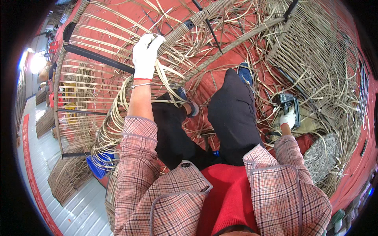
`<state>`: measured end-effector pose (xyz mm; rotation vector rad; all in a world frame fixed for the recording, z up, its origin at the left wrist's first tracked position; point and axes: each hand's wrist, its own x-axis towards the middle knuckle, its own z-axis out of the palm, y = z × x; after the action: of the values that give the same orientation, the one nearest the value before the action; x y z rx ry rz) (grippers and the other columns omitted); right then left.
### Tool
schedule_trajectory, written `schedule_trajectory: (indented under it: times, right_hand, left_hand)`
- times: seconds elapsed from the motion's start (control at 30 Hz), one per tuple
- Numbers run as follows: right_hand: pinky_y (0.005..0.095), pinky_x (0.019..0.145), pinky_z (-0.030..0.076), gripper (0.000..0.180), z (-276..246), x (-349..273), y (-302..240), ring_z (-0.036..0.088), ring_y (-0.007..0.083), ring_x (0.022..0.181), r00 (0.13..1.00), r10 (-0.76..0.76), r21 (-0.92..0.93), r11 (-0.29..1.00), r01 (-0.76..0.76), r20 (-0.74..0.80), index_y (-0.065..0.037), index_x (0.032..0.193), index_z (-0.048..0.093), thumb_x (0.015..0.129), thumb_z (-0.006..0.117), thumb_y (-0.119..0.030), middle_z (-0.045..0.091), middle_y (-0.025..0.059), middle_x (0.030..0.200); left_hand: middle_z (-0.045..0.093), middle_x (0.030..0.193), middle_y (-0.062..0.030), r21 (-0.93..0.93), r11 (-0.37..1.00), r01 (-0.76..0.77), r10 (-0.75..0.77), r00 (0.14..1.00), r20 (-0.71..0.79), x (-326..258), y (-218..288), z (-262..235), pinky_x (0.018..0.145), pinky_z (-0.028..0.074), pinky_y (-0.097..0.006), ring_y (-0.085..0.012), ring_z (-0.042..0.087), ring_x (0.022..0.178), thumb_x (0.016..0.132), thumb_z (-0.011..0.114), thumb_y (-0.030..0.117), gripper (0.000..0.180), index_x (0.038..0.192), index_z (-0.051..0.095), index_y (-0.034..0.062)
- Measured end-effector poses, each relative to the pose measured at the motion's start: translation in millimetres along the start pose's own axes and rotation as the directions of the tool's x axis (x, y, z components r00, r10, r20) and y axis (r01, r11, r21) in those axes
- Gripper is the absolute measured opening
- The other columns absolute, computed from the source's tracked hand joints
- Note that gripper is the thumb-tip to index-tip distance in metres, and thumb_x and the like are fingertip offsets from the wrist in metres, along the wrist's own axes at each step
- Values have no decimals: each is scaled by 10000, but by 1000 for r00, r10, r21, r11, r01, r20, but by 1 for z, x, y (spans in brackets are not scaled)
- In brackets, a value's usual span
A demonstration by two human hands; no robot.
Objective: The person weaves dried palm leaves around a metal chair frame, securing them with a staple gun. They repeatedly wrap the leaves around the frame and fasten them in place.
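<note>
My left hand (145,57), in a white glove, is raised at the wrapped rail (173,37) of a black furniture frame strung with pale rattan strips. Its fingers are pinched on a rattan strip (163,76) that hangs in a loop below the glove. Low on the right, my gloved right hand (289,118) grips a black nail gun or stapler (290,103), whose far end rests among the loose strips. Parallel strips (88,59) run between the frame's curved outer edge and the wrapped rail.
A bundle of long strips (112,122) leans beside my left forearm, above a blue plastic basin (100,164). A brown woven panel (311,55) lies at the right. Offcuts litter the red floor cover (204,86). A greyish coiled heap (323,155) sits near my right elbow.
</note>
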<state>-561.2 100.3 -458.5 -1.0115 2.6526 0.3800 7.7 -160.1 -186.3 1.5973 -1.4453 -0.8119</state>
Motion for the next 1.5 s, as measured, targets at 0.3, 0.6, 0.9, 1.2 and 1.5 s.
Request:
schedule_trajectory:
  times: [0.3, 0.6, 0.9, 1.2, 1.5]
  right_hand:
    - [430, 1004, 512, 1016, -7, 46, -9, 663, 376, 1182, 905, -191, 138, 979, 149, 381, -155, 1615, 238, 746, 758, -244, 674, 251, 1261]
    - [263, 746, 519, 583, -135, -57, -91, 607, 94, 756, 728, -683, 743, 458, 487, -57, -17, 1295, 612, 774, 829, -165, 723, 43, 934]
    - [388, 799, 578, 682, -209, -158, -250, 734, 347, 906, 265, -837, 575, -71, 815, -479, -93, 1363, 616, 721, 823, -199, 732, 177, 1099]
    - [391, 828, 569, 814, -179, -174, -314, 728, 342, 921, 117, -825, 493, -210, 845, -553, -95, 1368, 622, 605, 838, -278, 739, 171, 1075]
    - [396, 815, 571, 787, -149, -177, -328, 724, 352, 911, 240, -829, 658, -190, 729, -505, -98, 1364, 616, 632, 833, -290, 736, 167, 1069]
  left_hand:
    - [714, 880, -6, -50, 999, -5, 5, 1000, 9, -2, -2, -5, 770, 470, -260, -83, 609, 823, 917, 733, 174, 164, 980, 750, 24]
    - [710, 902, -10, 123, 990, -67, 66, 998, 11, 1, -5, -5, 823, 474, -262, -94, 620, 856, 933, 708, 171, 164, 972, 752, 18]
    - [644, 807, -21, 202, 975, -87, 98, 994, -42, -6, 5, 0, 752, 454, -312, -113, 554, 765, 917, 729, 261, 229, 928, 738, 32]
    - [698, 882, -105, 244, 964, -104, 129, 987, -91, -7, 4, -2, 778, 504, -383, -289, 675, 833, 868, 734, 382, 313, 949, 746, 80]
    - [705, 928, -117, 252, 962, -102, 131, 986, -102, -8, 3, 0, 820, 504, -418, -327, 676, 908, 867, 719, 413, 339, 966, 742, 90]
